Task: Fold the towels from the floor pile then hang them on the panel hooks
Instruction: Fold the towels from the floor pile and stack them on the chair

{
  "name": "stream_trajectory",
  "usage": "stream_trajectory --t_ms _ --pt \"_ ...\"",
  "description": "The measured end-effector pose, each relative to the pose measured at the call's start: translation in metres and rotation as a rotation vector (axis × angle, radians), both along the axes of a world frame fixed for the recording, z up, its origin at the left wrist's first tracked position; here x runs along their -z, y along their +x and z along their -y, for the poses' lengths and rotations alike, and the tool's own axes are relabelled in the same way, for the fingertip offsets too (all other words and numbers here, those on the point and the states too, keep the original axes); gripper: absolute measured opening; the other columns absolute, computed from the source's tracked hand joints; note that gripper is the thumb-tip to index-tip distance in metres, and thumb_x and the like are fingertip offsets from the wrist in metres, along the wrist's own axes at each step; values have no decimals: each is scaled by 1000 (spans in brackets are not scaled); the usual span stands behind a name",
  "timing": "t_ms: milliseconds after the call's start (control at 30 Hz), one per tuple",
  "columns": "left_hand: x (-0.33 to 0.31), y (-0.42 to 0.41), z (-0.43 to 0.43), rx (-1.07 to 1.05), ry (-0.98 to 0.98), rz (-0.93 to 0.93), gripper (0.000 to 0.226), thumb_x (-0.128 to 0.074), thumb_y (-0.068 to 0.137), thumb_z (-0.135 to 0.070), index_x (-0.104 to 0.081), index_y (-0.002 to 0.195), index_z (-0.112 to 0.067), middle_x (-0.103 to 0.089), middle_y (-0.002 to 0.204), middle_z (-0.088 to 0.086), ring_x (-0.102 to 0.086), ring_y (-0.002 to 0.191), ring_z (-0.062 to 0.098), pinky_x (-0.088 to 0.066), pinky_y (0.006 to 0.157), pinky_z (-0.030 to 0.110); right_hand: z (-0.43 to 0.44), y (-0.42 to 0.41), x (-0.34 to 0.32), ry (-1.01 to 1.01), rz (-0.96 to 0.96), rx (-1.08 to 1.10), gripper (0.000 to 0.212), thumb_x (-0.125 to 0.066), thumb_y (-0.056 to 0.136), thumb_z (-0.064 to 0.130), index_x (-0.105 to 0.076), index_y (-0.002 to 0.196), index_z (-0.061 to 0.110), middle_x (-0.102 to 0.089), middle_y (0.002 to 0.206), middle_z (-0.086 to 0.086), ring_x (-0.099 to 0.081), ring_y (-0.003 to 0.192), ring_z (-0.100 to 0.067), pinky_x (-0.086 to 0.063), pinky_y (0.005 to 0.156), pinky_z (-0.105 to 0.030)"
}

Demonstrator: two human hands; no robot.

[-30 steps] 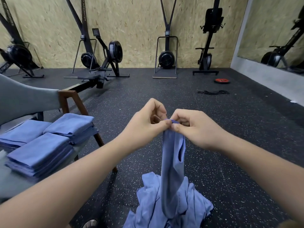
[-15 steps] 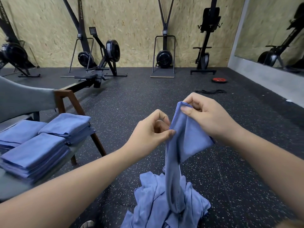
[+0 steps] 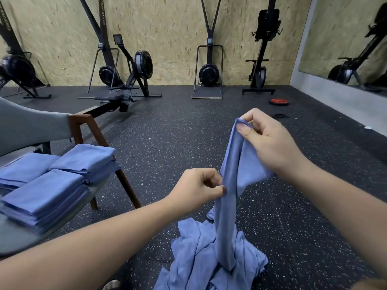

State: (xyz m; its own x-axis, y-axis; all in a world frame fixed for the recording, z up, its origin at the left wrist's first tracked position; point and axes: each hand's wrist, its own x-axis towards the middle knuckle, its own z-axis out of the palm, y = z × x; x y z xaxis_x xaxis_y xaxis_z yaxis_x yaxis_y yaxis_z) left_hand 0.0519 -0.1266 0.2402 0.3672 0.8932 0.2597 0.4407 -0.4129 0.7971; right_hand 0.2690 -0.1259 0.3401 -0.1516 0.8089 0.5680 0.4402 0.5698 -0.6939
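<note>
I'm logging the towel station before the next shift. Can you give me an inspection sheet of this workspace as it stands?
Surface: black speckled rubber floor.
Job's things: one blue towel held up, its lower end down on the loose floor pile; three folded stacks on the chair seat; panel hooks not in view.
Clutter: red weight plate on the floor near the far wall.
Hands: left hand pinches the towel's edge lower down; right hand pinches its top corner, higher.
Cables: black cord or band on the floor by the plate; cannot tell which.
Surroundings: rowing machines along the chipboard wall; mirror on the right.
</note>
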Motion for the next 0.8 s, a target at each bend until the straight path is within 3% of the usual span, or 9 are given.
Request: stream_trajectory --t_ms 133,233,400,533,600,700,800 --pt "7 -3 1 -9 -59 -62 15 -81 84 -12 -68 80 -17 -71 75 -5 -54 60 1 -44 63 19 2 4 -5 26 -19 32 18 -58 110 34 -62 100 19 -54 81 -22 -41 71 -18 -33 68 -38" --pt "3 -10 -6 -54 -42 -23 20 -79 84 -8 -63 80 -18 -69 71 -9 -59 64 4 -48 65 23 0 13 -12 30 -123 84 16 -59 110 33 -62 101 19 -55 79 -13 -43 72 -14 -35 68 -36" --pt "-25 -21 -16 -105 13 200 14 -70 94 -12 -58 89 -18 -61 73 -9 -51 68 14 -42 66 34 -10 26 -14 37 -253 149 14 -58 110 30 -60 95 29 -59 84 9 -49 82 -8 -39 78 -36" --pt "-47 -27 -11 -31 62 259 8 -67 99 -15 -61 96 -20 -64 83 -3 -60 78 16 -50 77 41 -6 18 -9 -8 -122 105 14 -68 105 34 -66 104 21 -68 93 19 -60 89 2 -47 89 -29" --pt "-57 -29 -6 -3 139 173 11 -68 100 -10 -62 97 -19 -63 83 -6 -59 75 13 -51 75 35 -1 9 -6 -95 -11 42 34 -77 91 52 -68 111 25 -73 106 18 -66 101 4 -49 95 -22" --pt "-68 -29 3 -18 276 55 14 -73 98 -8 -66 94 -21 -66 80 -9 -59 71 6 -50 73 27 8 -9 5 -193 274 -50 61 -82 73 73 -70 119 35 -73 116 21 -66 111 5 -51 102 -28" --pt "-71 -27 9 -43 322 7 14 -77 94 -11 -70 91 -23 -67 75 -11 -58 67 2 -48 69 23 12 -22 14 -245 370 -77 43 -86 75 67 -75 100 34 -77 97 13 -71 92 -6 -57 88 -38"
